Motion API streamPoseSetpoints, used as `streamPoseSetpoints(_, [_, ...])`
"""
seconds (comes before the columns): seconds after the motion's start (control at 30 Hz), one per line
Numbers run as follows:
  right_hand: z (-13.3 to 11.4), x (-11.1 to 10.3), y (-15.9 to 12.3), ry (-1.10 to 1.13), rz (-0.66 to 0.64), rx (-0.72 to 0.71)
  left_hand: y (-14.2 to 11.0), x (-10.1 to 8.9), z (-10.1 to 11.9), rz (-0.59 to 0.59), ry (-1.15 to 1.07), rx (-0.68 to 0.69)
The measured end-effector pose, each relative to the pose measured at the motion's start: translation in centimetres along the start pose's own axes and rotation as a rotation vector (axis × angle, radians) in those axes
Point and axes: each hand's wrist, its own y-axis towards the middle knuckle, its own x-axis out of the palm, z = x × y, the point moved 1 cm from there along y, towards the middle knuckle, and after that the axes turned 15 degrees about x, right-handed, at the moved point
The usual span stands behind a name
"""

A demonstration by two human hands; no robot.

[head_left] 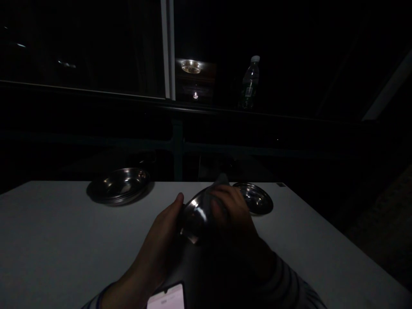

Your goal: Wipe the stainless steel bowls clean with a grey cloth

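The scene is very dark. My left hand [164,234] grips the rim of a shiny metal bowl [195,214], thumb up at its edge, and holds it tilted above the white table [64,244]. My right hand [230,208] presses a grey cloth [219,183] into the bowl, fingers curled over it. A second metal dish [255,197] lies flat on the table just right of my right hand. A stack of wider metal bowls [119,185] rests on the table at the far left.
A lit phone screen [167,298] sits at the bottom edge by my left wrist. A plastic water bottle [250,83] stands on a dark ledge beyond the table. A white vertical post [167,49] and a ceiling lamp reflection [191,66] show behind.
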Motion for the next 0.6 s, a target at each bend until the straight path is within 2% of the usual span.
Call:
streamPoseSetpoints(0.07, [0.1, -0.2, 0.1, 0.024, 0.041, 0.087, 0.0, 0.0, 0.2, -0.029, 0.004, 0.02])
streamPoseSetpoints(0.1, [-0.3, -0.1, -0.1, 0.005, 0.039, 0.043, 0.0, 0.0, 0.2, -0.034, 0.007, 0.029])
streamPoseSetpoints(0.2, [-1.8, 0.6, -1.4, -0.119, -0.05, -0.237, 0.0, 0.0, 0.1, -0.032, -0.004, 0.03])
streamPoseSetpoints(0.27, [-2.2, 0.9, -1.8, -0.148, -0.1, -0.318, 0.0, 0.0, 0.0, -0.035, -0.02, 0.015])
streamPoseSetpoints(0.33, [-1.6, 0.6, -1.3, -0.091, -0.072, -0.187, 0.0, 0.2, 0.1, -0.037, -0.014, 0.019])
streamPoseSetpoints(0.5, [1.1, -1.3, 1.3, 0.168, 0.034, 0.334, 0.0, 0.3, 0.5, -0.055, 0.021, 0.019])
streamPoseSetpoints(0.6, [1.5, -2.2, 1.8, 0.218, 0.126, 0.504, 0.2, 0.2, 0.7, -0.104, -0.004, 0.014])
